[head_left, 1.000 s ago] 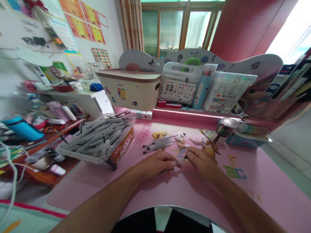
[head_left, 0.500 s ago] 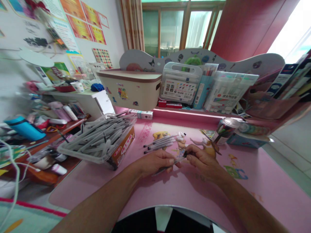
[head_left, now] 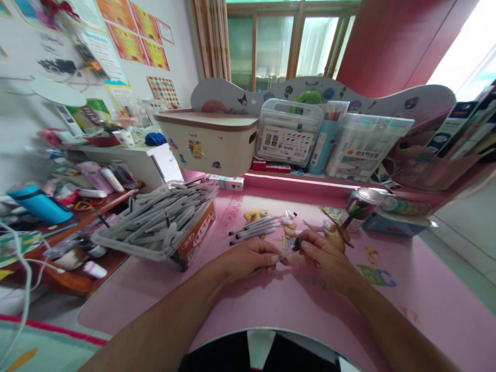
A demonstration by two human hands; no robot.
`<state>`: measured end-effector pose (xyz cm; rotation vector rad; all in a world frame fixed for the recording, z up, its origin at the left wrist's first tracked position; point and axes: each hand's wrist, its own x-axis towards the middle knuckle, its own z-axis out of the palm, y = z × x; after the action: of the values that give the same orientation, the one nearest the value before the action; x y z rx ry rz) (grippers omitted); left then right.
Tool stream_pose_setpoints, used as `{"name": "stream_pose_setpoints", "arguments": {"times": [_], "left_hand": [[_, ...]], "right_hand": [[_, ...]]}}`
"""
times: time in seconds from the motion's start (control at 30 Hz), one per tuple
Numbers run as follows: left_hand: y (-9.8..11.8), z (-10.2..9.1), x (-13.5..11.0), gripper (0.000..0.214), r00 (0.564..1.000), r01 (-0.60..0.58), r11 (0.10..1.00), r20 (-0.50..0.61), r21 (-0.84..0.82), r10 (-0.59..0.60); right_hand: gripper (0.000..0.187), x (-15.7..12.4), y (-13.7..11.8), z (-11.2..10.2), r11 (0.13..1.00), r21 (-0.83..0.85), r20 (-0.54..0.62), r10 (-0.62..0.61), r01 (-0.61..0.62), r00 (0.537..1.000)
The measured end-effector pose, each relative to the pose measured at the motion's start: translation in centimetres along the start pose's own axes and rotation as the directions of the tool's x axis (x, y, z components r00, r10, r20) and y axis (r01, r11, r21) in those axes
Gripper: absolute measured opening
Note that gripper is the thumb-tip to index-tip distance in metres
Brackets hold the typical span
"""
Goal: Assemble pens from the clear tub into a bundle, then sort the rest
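Note:
My left hand (head_left: 250, 258) and my right hand (head_left: 323, 254) meet over the pink desk mat (head_left: 294, 305), both pinched on one clear pen (head_left: 285, 253). The left fingers grip its barrel. The right fingertips close round its dark end. Just beyond the hands lies a small row of similar pens (head_left: 261, 226), side by side on the mat. To the left stands a clear tray heaped with several more pens (head_left: 157, 223), resting on an orange box (head_left: 197, 235).
A metal can with pencils (head_left: 357, 207) stands at the right of the mat. Marker cases (head_left: 289, 132), a cream storage box (head_left: 211, 139) and books line the raised shelf behind. A cluttered side table (head_left: 70, 227) with a blue bottle sits at the left.
The right hand has shifted slightly up and left along the pen, its fingertips now closed on the dark end. The left hand has stayed almost still.

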<state>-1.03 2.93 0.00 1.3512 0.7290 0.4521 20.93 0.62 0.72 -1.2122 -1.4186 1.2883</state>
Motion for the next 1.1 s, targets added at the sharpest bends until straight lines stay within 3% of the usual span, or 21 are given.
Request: {"name": "stream_pose_setpoints", "arguments": {"times": [0.33, 0.57, 1.1], "left_hand": [[-0.1, 0.0, 0.1, 0.028, 0.999, -0.01, 0.999, -0.053, 0.031, 0.012], [0.3, 0.6, 0.1, 0.021, 0.999, -0.009, 0.994, -0.038, -0.106, 0.005], [-0.5, 0.8, 0.2, 0.027, 0.997, 0.03, 0.971, -0.062, -0.237, -0.046]], "right_hand": [[0.024, 0.0, 1.0, -0.4, 0.999, -0.032, 0.01, -0.029, 0.03, 1.0], [0.017, 0.2, 1.2, -0.2, 0.999, 0.044, -0.009, 0.003, -0.002, 1.0], [0.018, 0.1, 1.5, 0.0, 0.992, -0.09, 0.0, -0.084, 0.084, 0.996]]}}
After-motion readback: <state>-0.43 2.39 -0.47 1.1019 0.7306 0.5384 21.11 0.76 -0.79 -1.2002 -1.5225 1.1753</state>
